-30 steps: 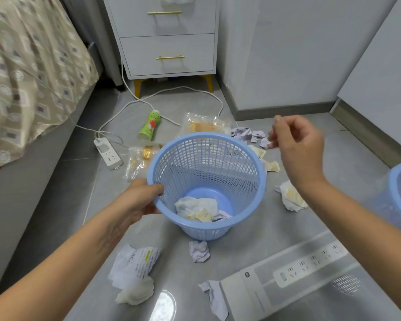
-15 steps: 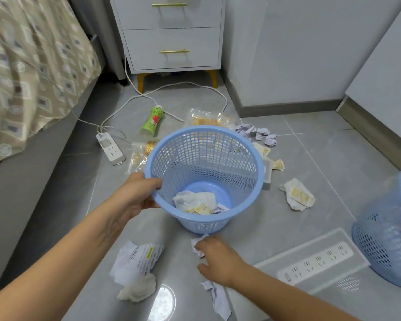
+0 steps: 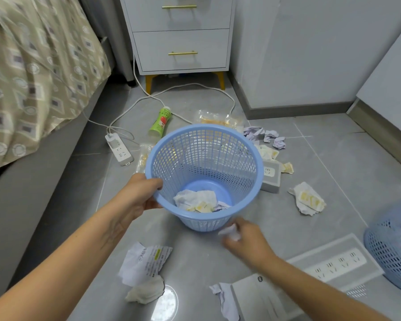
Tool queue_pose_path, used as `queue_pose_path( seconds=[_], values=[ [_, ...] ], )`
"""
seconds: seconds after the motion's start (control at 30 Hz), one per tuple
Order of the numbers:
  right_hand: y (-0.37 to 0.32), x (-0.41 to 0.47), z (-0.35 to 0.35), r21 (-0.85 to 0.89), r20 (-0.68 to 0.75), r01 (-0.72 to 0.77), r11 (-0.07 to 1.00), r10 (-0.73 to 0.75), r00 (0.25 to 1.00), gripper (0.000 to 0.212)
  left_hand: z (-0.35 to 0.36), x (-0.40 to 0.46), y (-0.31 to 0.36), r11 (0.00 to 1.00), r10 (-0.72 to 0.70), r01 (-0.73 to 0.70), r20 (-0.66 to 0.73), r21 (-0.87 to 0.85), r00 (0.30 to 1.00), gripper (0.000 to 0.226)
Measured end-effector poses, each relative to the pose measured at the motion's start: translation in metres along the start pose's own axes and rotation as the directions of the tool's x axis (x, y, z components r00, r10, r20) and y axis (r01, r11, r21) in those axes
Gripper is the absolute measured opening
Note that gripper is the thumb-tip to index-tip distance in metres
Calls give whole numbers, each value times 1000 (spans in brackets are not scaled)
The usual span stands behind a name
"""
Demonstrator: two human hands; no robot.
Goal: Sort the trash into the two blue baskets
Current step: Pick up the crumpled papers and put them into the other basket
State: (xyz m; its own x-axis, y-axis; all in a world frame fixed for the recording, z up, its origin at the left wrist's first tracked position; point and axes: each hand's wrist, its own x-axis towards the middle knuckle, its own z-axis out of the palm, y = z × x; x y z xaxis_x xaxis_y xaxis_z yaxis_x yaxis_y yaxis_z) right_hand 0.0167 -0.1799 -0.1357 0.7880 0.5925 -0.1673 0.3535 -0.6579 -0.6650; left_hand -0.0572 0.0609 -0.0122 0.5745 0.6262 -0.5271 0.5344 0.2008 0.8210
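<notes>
A blue mesh basket [image 3: 252, 158] stands on the grey floor with crumpled paper [image 3: 195, 200] in its bottom. My left hand [image 3: 139, 195] grips its near-left rim. My right hand [image 3: 245, 242], blurred, is just in front of the basket's base and closed on a small crumpled white paper [image 3: 228, 230]. A second blue basket [image 3: 394, 246] is cut off at the right edge. Loose trash lies around: a printed sheet [image 3: 146, 260], a white wad [image 3: 146, 290], a paper scrap [image 3: 225, 297], a yellow-printed wrapper [image 3: 308, 201], purple paper balls [image 3: 266, 136].
A green bottle [image 3: 161, 121], clear snack bags [image 3: 218, 118] and a white power strip [image 3: 119, 151] with cords lie behind the basket. A power-strip box [image 3: 329, 267] lies near my right arm. A bed [image 3: 33, 66] is on the left, a nightstand [image 3: 183, 35] ahead.
My right hand dropped from above the basket to the floor in front of it, closed on the small crumpled paper there, and now lifts it. My left hand kept hold of the rim.
</notes>
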Motion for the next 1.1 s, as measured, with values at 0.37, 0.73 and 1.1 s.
queue_pose_path(
  seconds=[0.37, 0.73, 1.1],
  values=[
    [-49, 15, -191, 427, -494, 116, 897, 123, 861, 18, 3, 2, 1, 1000, -21, 21, 1, 10, 1000, 19],
    [-103, 47, -154, 188, -122, 137, 973, -116, 986, 79, 23, -9, 8, 1000, -12, 11, 27, 19, 1000, 12],
    [85, 58, -187, 349, -292, -450, 822, 552, 781, 53, 43, -3, 11, 996, 47, -54, 87, 73, 995, 15]
  ],
)
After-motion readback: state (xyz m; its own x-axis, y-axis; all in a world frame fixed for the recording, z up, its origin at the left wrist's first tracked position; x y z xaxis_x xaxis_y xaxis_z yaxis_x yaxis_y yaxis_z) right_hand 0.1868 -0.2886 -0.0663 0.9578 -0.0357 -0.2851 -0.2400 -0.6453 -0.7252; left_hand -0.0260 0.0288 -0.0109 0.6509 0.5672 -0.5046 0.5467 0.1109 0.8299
